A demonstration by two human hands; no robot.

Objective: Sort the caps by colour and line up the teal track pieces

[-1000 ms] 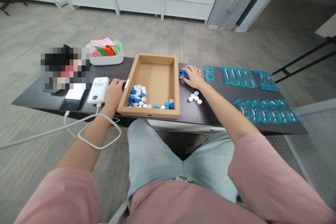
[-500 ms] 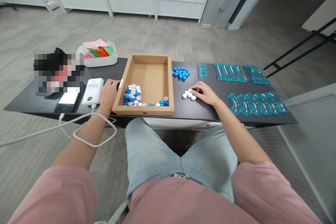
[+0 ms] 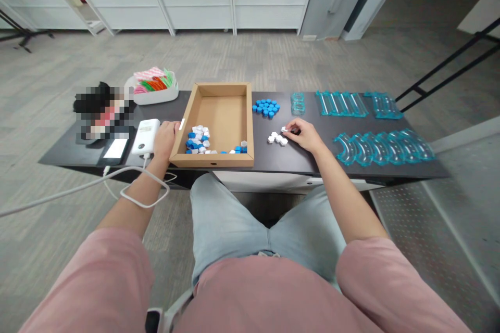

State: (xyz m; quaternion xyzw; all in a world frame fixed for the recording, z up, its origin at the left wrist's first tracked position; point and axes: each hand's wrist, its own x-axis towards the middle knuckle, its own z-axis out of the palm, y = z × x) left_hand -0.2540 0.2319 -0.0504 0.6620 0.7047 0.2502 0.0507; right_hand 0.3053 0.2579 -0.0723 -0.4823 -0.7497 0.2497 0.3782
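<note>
My right hand (image 3: 302,134) pinches a white hexagonal piece (image 3: 284,129) between thumb and fingertips, just above a small cluster of white hexagonal pieces (image 3: 278,138) on the dark table. My left hand (image 3: 165,138) lies against the outer left wall of the cardboard box (image 3: 213,163), between it and a white power bank (image 3: 146,136). Its fingers look loosely stretched forward, with the tips partly hidden, and no object shows in them. Inside the box, mixed white and blue pieces (image 3: 197,139) are heaped at the near left, with several more in the near right corner.
Behind the white cluster sits a group of blue hexagonal pieces (image 3: 266,108). Clear teal plastic parts (image 3: 385,148) stand in rows on the right. A phone (image 3: 116,148), a white cable (image 3: 156,203) and a white basket (image 3: 156,95) of colourful strips occupy the left side.
My right hand has a white piece at its fingertips, a little apart from the cluster's other pieces. My left hand stays beside the box. The whole view has shifted slightly.
</note>
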